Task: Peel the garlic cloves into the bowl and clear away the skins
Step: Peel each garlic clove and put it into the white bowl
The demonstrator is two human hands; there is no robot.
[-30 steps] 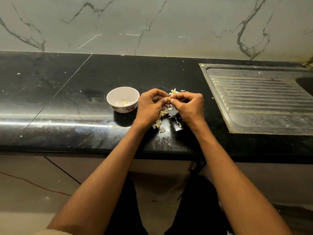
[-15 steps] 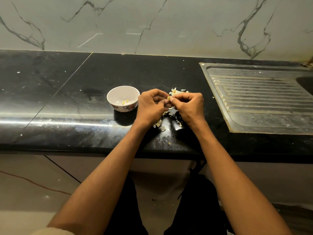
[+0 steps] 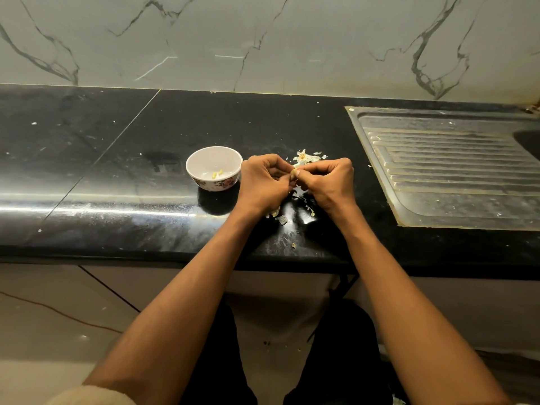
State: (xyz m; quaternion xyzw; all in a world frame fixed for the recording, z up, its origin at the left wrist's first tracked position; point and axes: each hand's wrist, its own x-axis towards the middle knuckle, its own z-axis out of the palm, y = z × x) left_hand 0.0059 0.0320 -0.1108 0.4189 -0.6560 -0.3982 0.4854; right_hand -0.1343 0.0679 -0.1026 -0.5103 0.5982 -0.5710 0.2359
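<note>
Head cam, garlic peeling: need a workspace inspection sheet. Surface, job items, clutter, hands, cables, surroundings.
Surface: black stone counter, glossy, flecked with pale specks.
Job's things: white floral bowl left of the hands, a few peeled cloves inside; one garlic clove pinched between both hands.
Clutter: garlic skins piled behind the hands, more scraps under and in front of them.
Hands: left hand and right hand both grip the clove, fingers curled.
Cables: thin wire across the floor, lower left.
Surroundings: steel sink drainboard at right; marble wall behind.
</note>
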